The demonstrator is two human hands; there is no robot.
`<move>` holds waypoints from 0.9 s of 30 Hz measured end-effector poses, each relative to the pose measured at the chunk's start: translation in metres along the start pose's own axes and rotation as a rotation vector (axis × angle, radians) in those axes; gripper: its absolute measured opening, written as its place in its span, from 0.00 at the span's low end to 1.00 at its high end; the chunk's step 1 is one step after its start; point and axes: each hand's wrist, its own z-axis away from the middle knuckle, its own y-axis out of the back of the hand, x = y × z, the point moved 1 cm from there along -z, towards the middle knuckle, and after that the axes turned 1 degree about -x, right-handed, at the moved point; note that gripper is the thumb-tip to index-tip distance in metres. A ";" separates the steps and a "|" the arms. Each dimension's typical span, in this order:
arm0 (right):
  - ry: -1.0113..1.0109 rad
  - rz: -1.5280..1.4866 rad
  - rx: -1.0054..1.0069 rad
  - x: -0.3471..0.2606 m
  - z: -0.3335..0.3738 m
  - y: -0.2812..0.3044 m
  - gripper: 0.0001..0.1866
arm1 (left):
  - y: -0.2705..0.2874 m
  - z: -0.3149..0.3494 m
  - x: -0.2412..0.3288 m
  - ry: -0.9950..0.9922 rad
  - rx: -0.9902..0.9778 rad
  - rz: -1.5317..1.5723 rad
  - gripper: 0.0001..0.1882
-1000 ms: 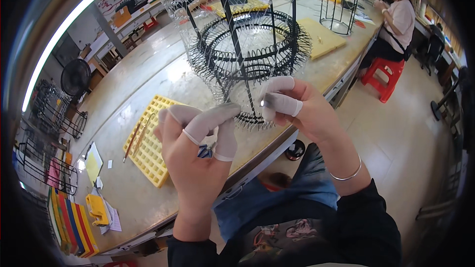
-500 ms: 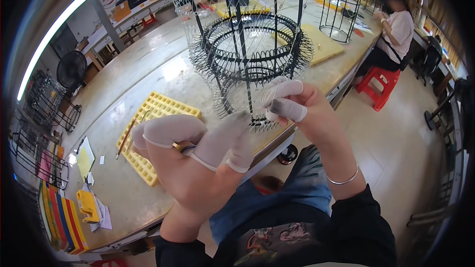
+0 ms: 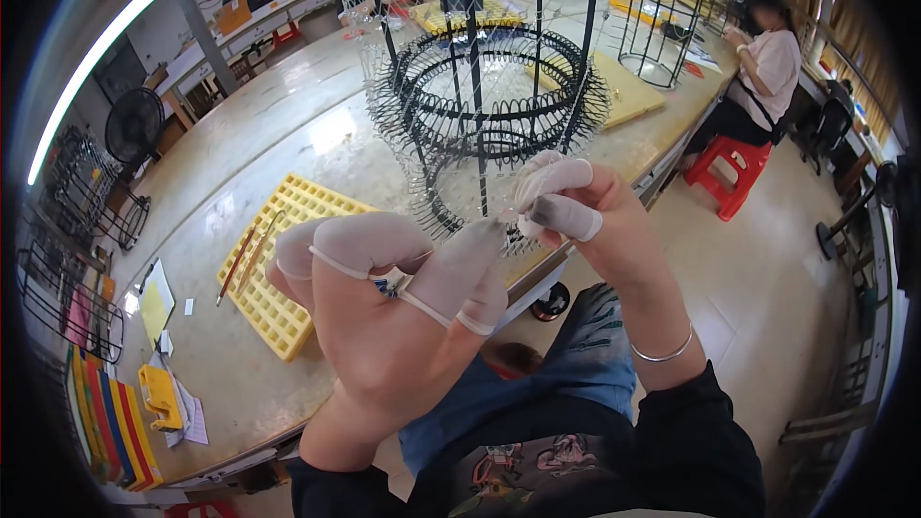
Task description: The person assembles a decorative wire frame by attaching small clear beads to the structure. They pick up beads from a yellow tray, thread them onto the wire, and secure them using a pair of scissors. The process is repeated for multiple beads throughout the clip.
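A black wire frame point(image 3: 480, 105) of stacked rings with many small hooks stands on the long workbench point(image 3: 240, 144), hung with clear crystal pieces. My right hand point(image 3: 576, 206), in white finger cots, pinches a small clear crystal piece point(image 3: 513, 223) at the frame's lowest ring. My left hand point(image 3: 384, 297), also in finger cots, is raised close to me below the frame, fingers curled around small clear pieces with metal links; its forefinger reaches toward the right hand.
A yellow grid tray point(image 3: 278, 269) with a thin stick lies left of the frame. Yellow foam pads and another wire frame point(image 3: 672, 29) stand farther back. A seated person point(image 3: 758, 77) on a red stool point(image 3: 729, 168) works at the right. Wire baskets sit at the left.
My left hand has moved up and right, nearer the right hand and the frame's lower ring. The right hand stays at the ring.
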 end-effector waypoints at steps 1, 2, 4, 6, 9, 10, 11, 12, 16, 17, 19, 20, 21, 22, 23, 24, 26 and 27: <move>0.000 0.001 -0.006 0.000 0.000 0.001 0.05 | 0.000 -0.001 0.000 0.001 -0.011 -0.001 0.17; 0.000 0.001 -0.012 0.000 0.000 0.001 0.05 | 0.001 -0.002 -0.001 0.002 -0.022 -0.001 0.17; 0.002 0.021 0.003 0.000 0.000 0.001 0.05 | 0.004 -0.005 -0.001 -0.024 -0.046 -0.012 0.16; -0.001 0.051 0.003 -0.002 0.001 0.001 0.05 | 0.005 -0.009 -0.001 -0.078 -0.075 -0.027 0.15; 0.011 0.082 -0.037 -0.007 0.000 0.003 0.07 | 0.002 -0.016 -0.003 -0.102 -0.098 -0.062 0.13; 0.032 0.072 -0.062 -0.007 -0.001 0.003 0.07 | 0.002 -0.019 -0.004 -0.117 -0.111 -0.067 0.13; 0.052 0.061 -0.088 -0.007 -0.001 0.003 0.07 | 0.003 -0.023 -0.007 -0.144 -0.131 -0.058 0.12; 0.046 0.068 -0.078 -0.008 -0.001 0.003 0.08 | 0.003 -0.026 -0.009 -0.161 -0.143 -0.039 0.12; 0.025 0.101 -0.079 -0.016 0.000 0.000 0.08 | 0.002 -0.034 -0.014 -0.186 -0.173 0.054 0.10; 0.020 0.111 -0.089 -0.017 0.000 -0.001 0.07 | 0.002 -0.035 -0.015 -0.183 -0.176 0.066 0.10; 0.008 0.109 -0.088 -0.018 0.000 0.000 0.07 | 0.002 -0.034 -0.017 -0.189 -0.184 0.083 0.10; 0.002 0.109 -0.088 -0.018 0.000 0.000 0.07 | 0.001 -0.033 -0.017 -0.197 -0.187 0.088 0.10; 0.002 0.115 -0.086 -0.018 0.000 0.000 0.08 | -0.001 -0.033 -0.018 -0.204 -0.189 0.094 0.10; 0.002 0.121 -0.083 -0.017 0.000 0.001 0.08 | -0.003 -0.032 -0.018 -0.210 -0.190 0.101 0.10; 0.001 0.128 -0.080 -0.016 0.000 0.002 0.08 | -0.005 -0.031 -0.018 -0.215 -0.191 0.107 0.10; -0.002 0.125 -0.077 -0.016 0.000 0.002 0.08 | -0.006 -0.031 -0.018 -0.211 -0.188 0.111 0.10; -0.009 0.121 -0.071 -0.015 0.001 0.002 0.08 | -0.008 -0.030 -0.017 -0.198 -0.179 0.121 0.10; -0.017 0.130 -0.055 -0.014 0.001 0.002 0.08 | -0.010 -0.029 -0.018 -0.187 -0.175 0.131 0.10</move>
